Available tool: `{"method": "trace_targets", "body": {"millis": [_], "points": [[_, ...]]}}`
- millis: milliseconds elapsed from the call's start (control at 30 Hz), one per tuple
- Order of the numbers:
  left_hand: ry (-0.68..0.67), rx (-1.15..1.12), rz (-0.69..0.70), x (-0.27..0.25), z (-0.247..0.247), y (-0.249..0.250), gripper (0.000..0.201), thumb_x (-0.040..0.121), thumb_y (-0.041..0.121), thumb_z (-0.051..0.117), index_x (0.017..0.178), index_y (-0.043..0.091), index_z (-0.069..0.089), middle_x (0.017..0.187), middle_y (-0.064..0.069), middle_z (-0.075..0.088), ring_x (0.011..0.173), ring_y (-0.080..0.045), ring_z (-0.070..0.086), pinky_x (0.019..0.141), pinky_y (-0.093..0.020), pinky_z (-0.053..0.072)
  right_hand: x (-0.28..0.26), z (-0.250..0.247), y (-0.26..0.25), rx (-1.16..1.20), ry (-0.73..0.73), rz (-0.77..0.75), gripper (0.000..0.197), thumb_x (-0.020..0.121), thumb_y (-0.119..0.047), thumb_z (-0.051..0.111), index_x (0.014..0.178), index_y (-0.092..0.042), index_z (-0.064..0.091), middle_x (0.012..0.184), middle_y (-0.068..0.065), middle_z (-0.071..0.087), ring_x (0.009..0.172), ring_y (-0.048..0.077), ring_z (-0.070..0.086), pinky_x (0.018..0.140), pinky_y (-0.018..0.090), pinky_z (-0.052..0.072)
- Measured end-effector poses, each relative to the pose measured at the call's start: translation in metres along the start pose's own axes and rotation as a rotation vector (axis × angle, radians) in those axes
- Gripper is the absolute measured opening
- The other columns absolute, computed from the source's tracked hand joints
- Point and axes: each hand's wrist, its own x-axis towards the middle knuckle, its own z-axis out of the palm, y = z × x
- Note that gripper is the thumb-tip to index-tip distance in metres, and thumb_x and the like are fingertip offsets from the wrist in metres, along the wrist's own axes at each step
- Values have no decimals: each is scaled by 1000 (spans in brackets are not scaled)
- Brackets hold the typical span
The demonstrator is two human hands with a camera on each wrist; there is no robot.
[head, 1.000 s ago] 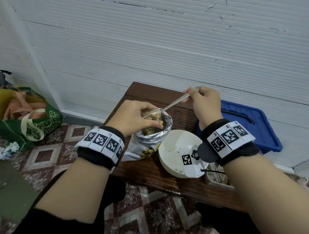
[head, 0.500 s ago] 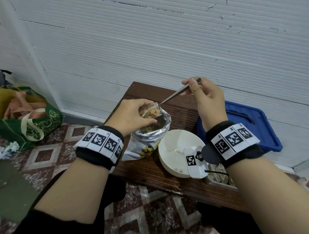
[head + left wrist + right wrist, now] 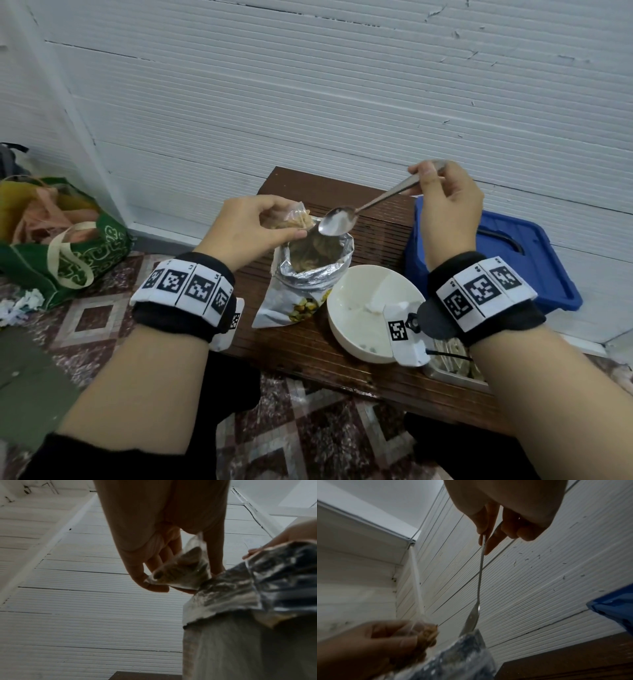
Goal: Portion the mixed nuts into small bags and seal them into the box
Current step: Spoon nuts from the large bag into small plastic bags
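— Spoon (image 3: 337, 224) is out of the small bag (image 3: 291, 219) now, lifted and emptied, hanging over the foil pouch (image 3: 313, 263) mid-frame.

— Left hand (image 3: 250, 229) pinches that nut-filled bag; right hand (image 3: 445, 202) is clamped on the handle. Likely another scoop. Blue box (image 3: 496, 260) waits at right.

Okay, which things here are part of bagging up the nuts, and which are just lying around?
In use:
small bag, held by the left hand
spoon, in the right hand
foil nut pouch
blue box

Lying about:
white bowl
green tote
metal tray
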Motion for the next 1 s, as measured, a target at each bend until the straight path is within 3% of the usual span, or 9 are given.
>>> {"method": "trace_targets", "body": {"millis": [100,200,267,367,533,667,767,867,1000], "points": [[-46,-26,-1,-1,1,1,38,68,29,84,102,30,69,89,17,68,83,8,62,76,-10,46,-12,9,2,-91,-202,-70,19,95,-21,56,83,-23,70,70,-10,67,69,9,62,71,26,49],[-64,-19,1,-1,1,2,40,66,30,85,102,32,69,92,15,69,90,-1,63,84,-20,50,-26,21,11,-314,-460,-213,16,93,-24,60,91,-20,75,63,-13,62,54,16,49,58,23,41],[-75,-6,11,-1,0,1,41,67,30,85,104,32,69,93,16,69,90,1,63,84,-18,50,-36,28,22,-439,-593,-295,16,93,-27,60,94,-23,76,56,-16,54,60,21,46,69,29,43],[-84,18,13,-1,0,0,43,67,30,84,108,30,70,91,18,68,88,7,61,79,-10,48,-47,34,33,-552,-687,-336,19,93,-29,59,95,-21,76,63,-1,65,73,25,50,80,39,44],[-98,31,6,-1,0,-1,44,67,31,85,108,32,69,96,14,69,92,0,63,84,-22,52,-42,35,30,-433,-692,-123,22,93,-22,59,81,-10,72,67,6,68,68,24,60,67,32,46],[-105,23,-8,-1,0,-1,45,66,30,85,107,34,69,97,14,68,92,-2,62,84,-22,52,-42,33,25,-277,-559,57,20,93,-17,58,80,-15,72,67,-3,68,66,6,64,69,20,49],[-102,15,-15,-2,-1,-1,45,66,31,86,107,34,69,96,15,68,89,0,61,78,-16,49,-38,33,22,-235,-410,129,24,94,-18,56,79,-13,73,65,-4,67,64,7,61,69,23,48],[-83,-3,-26,-1,-2,-1,46,64,31,86,107,32,69,94,15,67,85,5,60,70,-3,44,-32,30,20,-244,-294,179,25,96,-20,53,78,-18,71,64,-7,66,54,-2,53,61,19,42],[-75,-33,-48,-1,-5,-1,47,61,33,87,105,31,70,90,15,69,83,6,61,69,-2,45,-22,21,17,-215,-175,285,26,97,-21,50,81,-16,70,60,-6,65,52,-6,51,58,14,39]]}}
